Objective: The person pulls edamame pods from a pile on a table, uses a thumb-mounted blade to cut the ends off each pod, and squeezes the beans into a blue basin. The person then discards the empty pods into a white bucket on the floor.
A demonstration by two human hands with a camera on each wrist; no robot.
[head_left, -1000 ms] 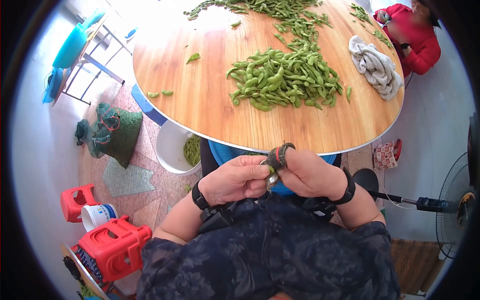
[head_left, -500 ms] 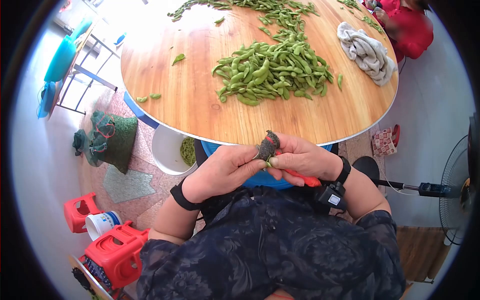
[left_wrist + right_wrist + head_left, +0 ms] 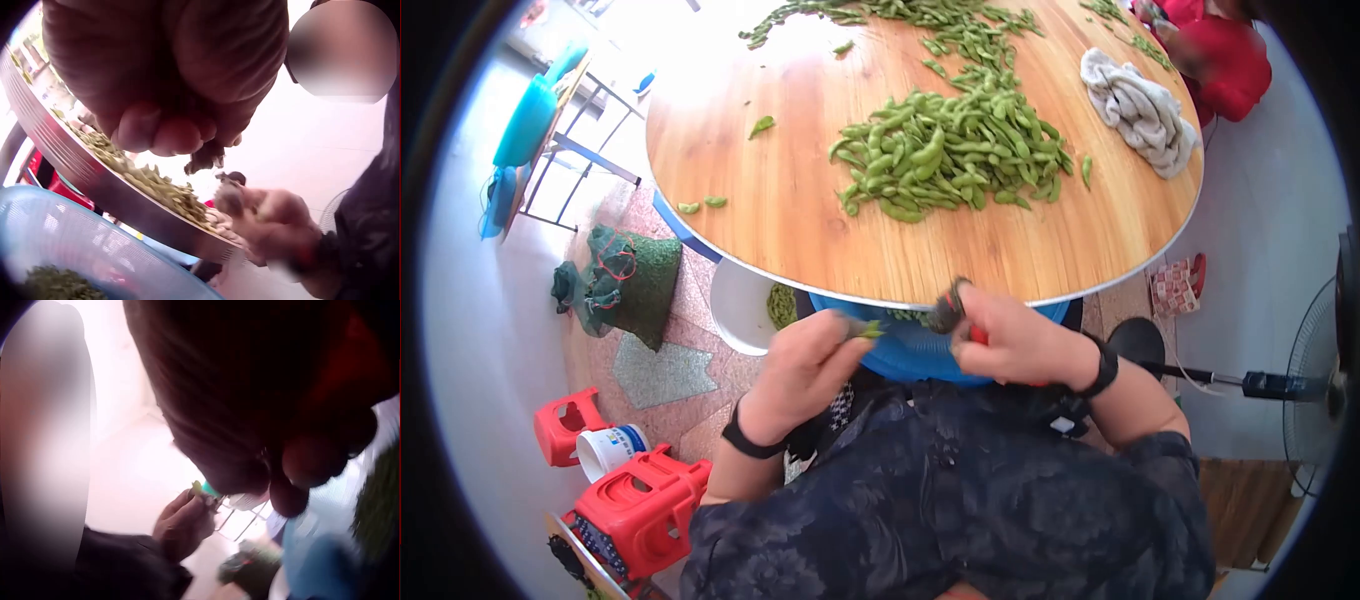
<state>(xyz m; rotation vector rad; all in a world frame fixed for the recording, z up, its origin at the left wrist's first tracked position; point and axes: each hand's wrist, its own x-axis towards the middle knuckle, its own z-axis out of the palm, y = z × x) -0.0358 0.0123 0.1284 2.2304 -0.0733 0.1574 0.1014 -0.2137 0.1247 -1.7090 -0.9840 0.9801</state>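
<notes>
In the head view the left hand (image 3: 808, 368) pinches a small green pod (image 3: 870, 329) between thumb and forefinger, left of the blue basin (image 3: 900, 350). The right hand (image 3: 1025, 340) is curled round a red-handled tool (image 3: 978, 335), with a dark covering (image 3: 949, 308) around a finger. The hands are apart, just off the table's near edge. A heap of green pods (image 3: 960, 150) lies on the round table (image 3: 780, 240). The left wrist view has the left hand (image 3: 169, 69) large and dark; fingers hide most of what it holds.
A crumpled cloth (image 3: 1140, 110) lies on the table's right side. Left on the floor stand a white bucket (image 3: 740, 305), a green sack (image 3: 640, 280) and red stools (image 3: 640, 510). At right are a fan (image 3: 1310, 380) and a person in red (image 3: 1225, 65).
The hands were together around a pod; now they are apart, the left hand having moved left with a green pod. The red tool shows less than half a second ago.
</notes>
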